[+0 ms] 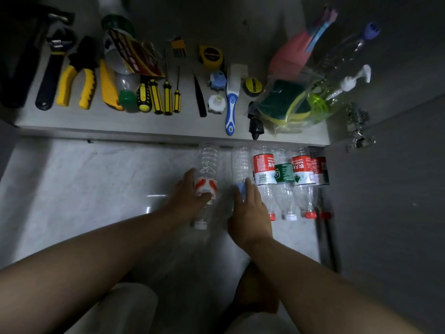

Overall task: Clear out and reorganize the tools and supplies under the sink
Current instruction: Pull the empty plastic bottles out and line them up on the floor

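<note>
The floor [72,189] is pale marbled tile with a small patch of glare. On the right a dark grey cabinet door [390,213] stands open, with a metal hinge [358,131] near its inner edge. The cabinet's base board [144,126] is light grey, and its back wall [216,20] is dim.

Pretty dim down here from where I'm watching. I've got a pale marble-look floor [72,189] with a small glare streak. The light grey cabinet shelf [144,126] is ahead, its back wall [216,20] shadowy. A dark door [397,201] hangs open on the right, with a metal hinge [358,126].
</note>
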A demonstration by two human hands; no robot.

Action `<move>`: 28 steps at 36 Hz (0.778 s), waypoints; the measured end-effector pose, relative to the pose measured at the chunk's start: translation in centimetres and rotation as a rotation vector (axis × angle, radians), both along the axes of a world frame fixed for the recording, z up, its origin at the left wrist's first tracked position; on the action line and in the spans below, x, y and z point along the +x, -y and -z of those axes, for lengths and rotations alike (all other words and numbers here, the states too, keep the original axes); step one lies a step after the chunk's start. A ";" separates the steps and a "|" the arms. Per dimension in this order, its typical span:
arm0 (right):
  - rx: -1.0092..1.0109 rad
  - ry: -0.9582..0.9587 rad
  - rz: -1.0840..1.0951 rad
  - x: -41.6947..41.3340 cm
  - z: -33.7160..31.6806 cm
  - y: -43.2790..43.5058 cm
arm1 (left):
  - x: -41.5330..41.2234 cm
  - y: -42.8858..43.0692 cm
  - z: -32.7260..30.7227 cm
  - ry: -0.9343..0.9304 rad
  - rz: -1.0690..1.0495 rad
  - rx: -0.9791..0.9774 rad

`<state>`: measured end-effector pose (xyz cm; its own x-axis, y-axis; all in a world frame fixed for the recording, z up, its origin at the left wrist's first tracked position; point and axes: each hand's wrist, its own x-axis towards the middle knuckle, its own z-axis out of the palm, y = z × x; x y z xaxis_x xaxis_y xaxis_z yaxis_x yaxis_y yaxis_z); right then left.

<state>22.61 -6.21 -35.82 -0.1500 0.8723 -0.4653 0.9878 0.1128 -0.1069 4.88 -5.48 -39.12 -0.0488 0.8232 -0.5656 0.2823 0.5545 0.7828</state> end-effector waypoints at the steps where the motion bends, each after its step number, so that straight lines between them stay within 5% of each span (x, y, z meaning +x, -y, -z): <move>1: -0.006 0.020 0.004 0.1 -0.1 -0.2 | 0.1 -0.1 0.0 0.007 -0.009 -0.004; 10: -0.086 0.004 0.017 0.7 -0.9 -1.1 | 1.1 -1.3 0.5 -0.045 0.025 0.003; 16: 0.073 -0.068 0.044 0.8 -1.6 -0.7 | 2.2 -2.5 0.1 -0.063 0.034 0.010; 24: 0.049 -0.102 -0.304 0.2 -0.9 -0.7 | 1.5 -1.7 -0.5 0.130 0.123 0.026; 28: -0.035 0.029 -0.429 -0.6 -0.5 -1.2 | 0.5 -1.3 -0.3 0.004 0.217 0.078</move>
